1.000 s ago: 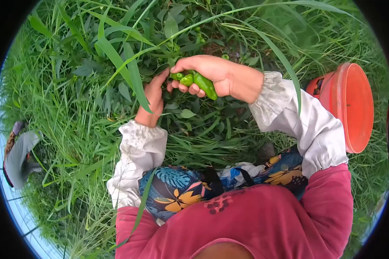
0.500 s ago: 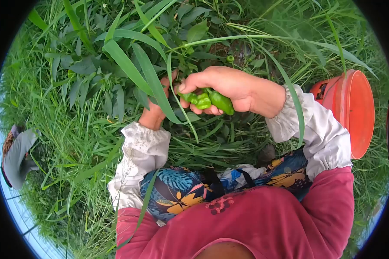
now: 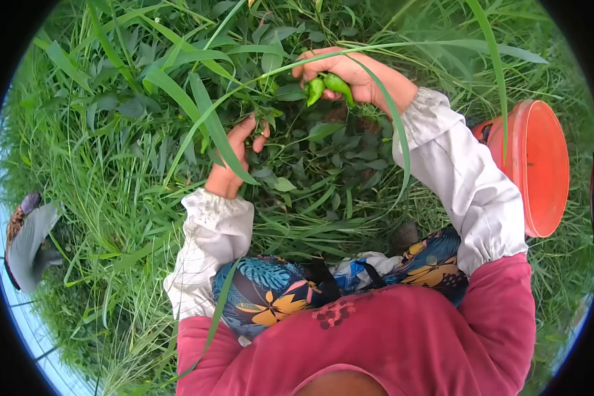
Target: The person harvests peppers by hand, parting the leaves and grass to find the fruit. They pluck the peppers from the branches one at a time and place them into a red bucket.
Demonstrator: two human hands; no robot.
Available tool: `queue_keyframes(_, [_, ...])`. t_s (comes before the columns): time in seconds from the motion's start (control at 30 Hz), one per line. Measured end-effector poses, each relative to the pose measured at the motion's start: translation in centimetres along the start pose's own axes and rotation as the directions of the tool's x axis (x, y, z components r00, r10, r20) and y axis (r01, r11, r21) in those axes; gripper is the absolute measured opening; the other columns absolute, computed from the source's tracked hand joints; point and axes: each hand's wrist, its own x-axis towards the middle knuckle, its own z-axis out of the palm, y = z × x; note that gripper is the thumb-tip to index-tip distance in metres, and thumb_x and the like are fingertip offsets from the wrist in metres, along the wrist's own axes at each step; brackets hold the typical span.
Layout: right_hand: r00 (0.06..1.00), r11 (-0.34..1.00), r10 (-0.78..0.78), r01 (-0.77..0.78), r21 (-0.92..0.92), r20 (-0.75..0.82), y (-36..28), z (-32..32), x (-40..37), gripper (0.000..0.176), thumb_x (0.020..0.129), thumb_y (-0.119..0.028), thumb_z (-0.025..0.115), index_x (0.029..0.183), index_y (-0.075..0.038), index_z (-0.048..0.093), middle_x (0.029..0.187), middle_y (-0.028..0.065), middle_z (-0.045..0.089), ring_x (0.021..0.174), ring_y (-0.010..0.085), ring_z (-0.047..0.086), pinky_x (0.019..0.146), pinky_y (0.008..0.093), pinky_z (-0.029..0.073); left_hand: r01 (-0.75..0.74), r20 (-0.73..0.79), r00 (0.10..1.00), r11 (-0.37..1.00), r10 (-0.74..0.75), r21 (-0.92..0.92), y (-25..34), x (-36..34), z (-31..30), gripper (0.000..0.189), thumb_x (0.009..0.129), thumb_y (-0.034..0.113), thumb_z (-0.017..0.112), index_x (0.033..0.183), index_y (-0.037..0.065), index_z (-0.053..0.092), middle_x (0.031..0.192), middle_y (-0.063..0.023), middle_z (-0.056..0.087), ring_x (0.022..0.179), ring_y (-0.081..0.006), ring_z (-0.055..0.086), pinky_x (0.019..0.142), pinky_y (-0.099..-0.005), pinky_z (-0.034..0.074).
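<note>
In the head view, the right grip (image 3: 344,69) is clamped on at least 2 green peppers (image 3: 338,86), their tips pointing toward the body. To its left and nearer the body, the left grip (image 3: 233,158) sits among the leaves, fingers curled; whether they pinch a stem I cannot tell. A broad grass blade (image 3: 219,135) crosses in front of the left grip. Off to the right of the right grip, closer to the body, is an orange-red bucket (image 3: 548,178); a dark patch on its side is too small to read. Below both grips, the pink shirt (image 3: 416,336) carries a dark spotted print, its details unclear.
</note>
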Motion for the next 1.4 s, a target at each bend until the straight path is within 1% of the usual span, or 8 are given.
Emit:
queue_keyframes(0.37, [0.995, 0.891, -0.094, 0.072, -0.448, -0.027, -1.3, 3.5, 0.2, 0.013, 0.08, -0.007, 0.069, 0.086, 0.002, 0.062, 0.065, 0.0061, 0.058, 0.055, 0.0132, 0.058, 0.045, 0.0295, 0.046, 0.029, 0.0, 1.0, 0.994, -0.029, 0.105, 0.5, -0.5, 0.0, 0.022, 0.095, 0.022, 0.049, 0.093, 0.002, 0.059, 0.075, -0.004, 0.057, 0.06, -0.0111, 0.043, 0.058, -0.0235, 0.034])
queue_keyframes(0.43, [0.991, 0.772, -0.098, 0.015, -0.635, -0.095, -2.7, 3.5, -1.1, 0.013, 0.079, -0.008, 0.068, 0.085, 0.002, 0.063, 0.065, 0.0107, 0.061, 0.06, 0.0228, 0.063, 0.053, 0.0374, 0.049, 0.028, 0.013, 0.999, 0.99, -0.03, 0.14, 0.5, -0.4, -0.5, 0.023, 0.096, 0.021, 0.047, 0.089, 0.002, 0.058, 0.073, -0.0042, 0.056, 0.061, -0.0116, 0.044, 0.059, -0.025, 0.035])
queue_keyframes(0.5, [0.884, -0.11, -0.452, 0.075, -0.991, 0.117, -3.5, 2.8, -2.1, 0.019, 0.077, -0.011, 0.068, 0.09, 0.002, 0.064, 0.07, 0.017, 0.063, 0.068, 0.0341, 0.064, 0.06, 0.0428, 0.05, 0.037, -0.01, 0.999, 0.996, -0.037, 0.08, 0.6, -0.2, -0.4, 0.023, 0.095, 0.024, 0.053, 0.09, 0.003, 0.061, 0.072, -0.0031, 0.057, 0.058, -0.0107, 0.043, 0.057, -0.0222, 0.033])
queue_keyframes(0.63, [0.813, -0.335, -0.576, -0.142, -0.932, 0.083, -5.7, -0.7, -4.2, 0.021, 0.08, -0.018, 0.065, 0.094, -0.003, 0.065, 0.076, 0.0178, 0.063, 0.076, 0.0371, 0.064, 0.064, 0.0451, 0.05, 0.082, -0.091, 0.993, 0.996, -0.079, 0.02, 0.6, -0.5, -0.3, 0.022, 0.094, 0.023, 0.053, 0.093, 0.002, 0.06, 0.073, -0.0038, 0.057, 0.059, -0.0107, 0.043, 0.056, -0.0227, 0.034])
queue_keyframes(0.93, [0.56, -0.146, -0.743, -0.67, -0.728, -0.367, -7.6, -11.7, -27.3, 0.029, 0.086, -0.025, 0.061, 0.108, -0.007, 0.062, 0.077, 0.0171, 0.062, 0.073, 0.0317, 0.063, 0.066, 0.0408, 0.049, 0.072, -0.098, 0.992, 0.993, -0.081, -0.092, 0.3, -0.4, -1.2, 0.021, 0.093, 0.019, 0.04, 0.096, 0.004, 0.054, 0.076, -0.0049, 0.056, 0.058, -0.0124, 0.042, 0.058, -0.0264, 0.033])
queue_keyframes(1.1, [0.348, 0.107, -0.239, -0.919, -0.38, -0.907, -5.6, -15.8, -34.1, 0.04, 0.082, -0.024, 0.068, 0.116, -0.003, 0.061, 0.087, 0.0181, 0.067, 0.083, 0.0279, 0.066, 0.074, 0.0398, 0.049, 0.091, -0.058, 0.993, 0.985, -0.101, -0.147, -0.2, 0.1, -2.2, 0.02, 0.094, 0.023, 0.051, 0.099, 0.004, 0.057, 0.077, -0.0053, 0.057, 0.058, -0.0124, 0.042, 0.059, -0.0257, 0.036])
queue_keyframes(1.27, [0.61, -0.072, -0.543, -0.719, -0.692, -0.577, -2.4, -17.3, -35.0, 0.046, 0.081, -0.024, 0.07, 0.12, -0.004, 0.06, 0.105, 0.0171, 0.066, 0.097, 0.0275, 0.064, 0.084, 0.0375, 0.049, 0.114, -0.104, 0.986, 0.981, -0.132, -0.159, -0.3, 0.1, -2.1, 0.02, 0.095, 0.023, 0.051, 0.101, 0.005, 0.056, 0.077, -0.0052, 0.057, 0.058, -0.0124, 0.043, 0.058, -0.0259, 0.035])
queue_keyframes(1.4, [0.815, 0.116, -0.484, -0.302, -0.946, -0.319, -4.4, -5.1, -23.9, 0.031, 0.086, -0.021, 0.064, 0.108, 0.0, 0.064, 0.094, 0.0149, 0.067, 0.084, 0.0267, 0.063, 0.077, 0.035, 0.049, 0.119, -0.166, 0.977, 0.987, -0.136, -0.11, 0.0, 0.1, -1.1, 0.026, 0.097, 0.026, 0.042, 0.087, 0.005, 0.053, 0.072, -0.0017, 0.051, 0.058, -0.0102, 0.04, 0.056, -0.0247, 0.03])
